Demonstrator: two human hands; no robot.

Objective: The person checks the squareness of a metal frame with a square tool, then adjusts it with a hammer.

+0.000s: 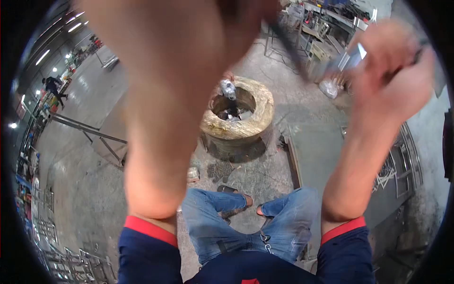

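Note:
My left hand is raised very close at the top, blurred and partly cut off, so its fingers cannot be made out. A dark, thin rod slants down and right from beside it; whether the hand grips it cannot be told. On the right, my blurred right hand is raised, its fingers curled around a shiny, flat metal piece that points left toward the rod's lower end. Below and between the hands stands a round, stone-like block with a wide hole holding metal scraps.
A crumpled silvery object is at the block's far rim, beside what looks like fingers. Metal sheets lie right of my legs. A dark metal frame stands left. Cluttered shelving is behind; another person is far left.

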